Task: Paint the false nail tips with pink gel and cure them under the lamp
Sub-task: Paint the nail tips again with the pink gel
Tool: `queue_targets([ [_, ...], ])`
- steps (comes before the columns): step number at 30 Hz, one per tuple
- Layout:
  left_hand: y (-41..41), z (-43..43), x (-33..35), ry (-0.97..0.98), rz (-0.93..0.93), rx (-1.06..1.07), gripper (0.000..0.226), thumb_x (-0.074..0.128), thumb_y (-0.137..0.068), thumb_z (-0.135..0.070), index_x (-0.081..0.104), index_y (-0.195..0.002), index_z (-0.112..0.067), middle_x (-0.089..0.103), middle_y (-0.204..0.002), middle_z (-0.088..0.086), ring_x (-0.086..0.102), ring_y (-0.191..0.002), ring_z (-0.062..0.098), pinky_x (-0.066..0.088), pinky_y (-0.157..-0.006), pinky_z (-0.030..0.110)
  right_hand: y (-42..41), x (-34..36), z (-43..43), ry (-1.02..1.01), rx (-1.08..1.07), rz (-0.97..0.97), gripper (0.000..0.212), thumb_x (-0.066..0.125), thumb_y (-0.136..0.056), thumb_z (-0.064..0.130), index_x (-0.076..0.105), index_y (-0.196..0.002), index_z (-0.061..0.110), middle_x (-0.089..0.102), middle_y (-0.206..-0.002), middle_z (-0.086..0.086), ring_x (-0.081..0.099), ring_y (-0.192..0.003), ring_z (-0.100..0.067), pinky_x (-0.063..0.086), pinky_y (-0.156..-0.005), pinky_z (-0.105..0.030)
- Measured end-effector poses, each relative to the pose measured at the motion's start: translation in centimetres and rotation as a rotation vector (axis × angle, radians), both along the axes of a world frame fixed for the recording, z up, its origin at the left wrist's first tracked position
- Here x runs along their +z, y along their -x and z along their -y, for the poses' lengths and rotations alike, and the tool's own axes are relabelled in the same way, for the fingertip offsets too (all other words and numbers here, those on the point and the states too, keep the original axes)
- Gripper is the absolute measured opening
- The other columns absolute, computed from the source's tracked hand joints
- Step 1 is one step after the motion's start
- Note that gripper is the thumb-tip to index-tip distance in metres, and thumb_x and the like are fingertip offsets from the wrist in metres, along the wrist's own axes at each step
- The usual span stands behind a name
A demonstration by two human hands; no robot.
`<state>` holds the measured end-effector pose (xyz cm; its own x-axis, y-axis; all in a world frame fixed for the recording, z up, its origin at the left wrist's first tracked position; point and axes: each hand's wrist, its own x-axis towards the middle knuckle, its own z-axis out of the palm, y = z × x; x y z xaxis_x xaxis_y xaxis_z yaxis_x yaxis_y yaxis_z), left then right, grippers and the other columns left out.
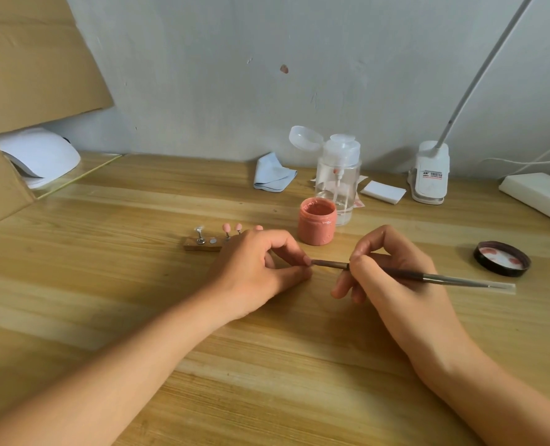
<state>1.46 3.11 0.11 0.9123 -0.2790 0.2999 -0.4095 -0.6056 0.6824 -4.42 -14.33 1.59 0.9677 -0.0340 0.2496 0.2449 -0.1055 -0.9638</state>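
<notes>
The right hand (pixel 392 275) grips a thin brush (pixel 405 273) like a pen, its fingers (pixel 358 252) curled round the dark handle near the middle. The brush lies nearly level above the counter (pixel 106 284). Its metal ferrule and a clear cap (pixel 505 286) point to the right.

The left hand (pixel 260 272) sits just left of it, low over the counter. Its thumb and forefinger pinch the brush's left end, and the other fingers (pixel 275 262) are tucked under. Both hands hold the same brush.

Just behind the left hand lies a small wooden holder (pixel 202 245) with false nail tips on little stands. 1 clear tip (pixel 199 228) stands near the left end. 2 pink tips (pixel 226 227) stand side by side further right, and a 3rd pink one (pixel 259 227) peeps over the knuckles. The hand hides the holder's right end.

The open jar of pink gel (pixel 317 222) stands just right of the holder, behind the gap between the hands. Its black lid (pixel 502 259) lies upturned well to the right, with pink smears inside. Directly behind the jar stands a clear pump bottle (pixel 339 178) with its flip cap open.

The white curing lamp (pixel 38 156) sits at the far left against the wall, partly hidden by cardboard (pixel 26 59). Along the back lie a blue cloth (pixel 273 175), white pads (pixel 384 189), a clip-on desk lamp (pixel 429 175) and a power strip (pixel 537 194).
</notes>
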Motion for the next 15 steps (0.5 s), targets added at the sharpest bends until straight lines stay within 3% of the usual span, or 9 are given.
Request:
queue_targets([
  [6, 0.04, -0.01, 0.01, 0.007, 0.008, -0.011, 0.021, 0.08, -0.081, -0.019, 0.066, -0.075, -0.033, 0.053, -0.046, -0.035, 0.049, -0.05, 0.011, -0.006, -0.088, -0.013, -0.01, -0.08, 0.2, -0.052, -0.045, 0.032, 0.01, 0.059, -0.083, 0.005, 0.05, -0.08, 0.003, 0.067, -0.059, -0.012, 0.049, -0.051, -0.011, 0.041, -0.05, -0.017],
  [11, -0.09, -0.04, -0.11, 0.009, -0.005, -0.007, 0.015, 0.08, -0.081, -0.022, 0.069, -0.076, -0.03, 0.052, -0.039, -0.021, 0.055, -0.049, 0.018, -0.008, -0.088, -0.013, 0.14, 0.01, 0.12, 0.012, -0.003, 0.021, 0.017, 0.056, -0.068, 0.016, 0.054, -0.079, 0.004, 0.061, -0.066, -0.02, 0.055, -0.059, -0.014, 0.041, -0.058, -0.028],
  [15, -0.12, -0.04, -0.04, 0.011, -0.002, 0.0, 0.014, 0.08, -0.081, -0.023, 0.069, -0.076, -0.031, 0.051, -0.038, -0.019, 0.053, -0.048, 0.014, -0.008, -0.088, -0.013, 0.08, -0.16, 0.2, 0.086, -0.006, 0.022, 0.014, 0.067, -0.075, 0.015, 0.057, -0.078, 0.006, 0.061, -0.07, -0.023, 0.051, -0.062, -0.02, 0.038, -0.055, -0.025],
])
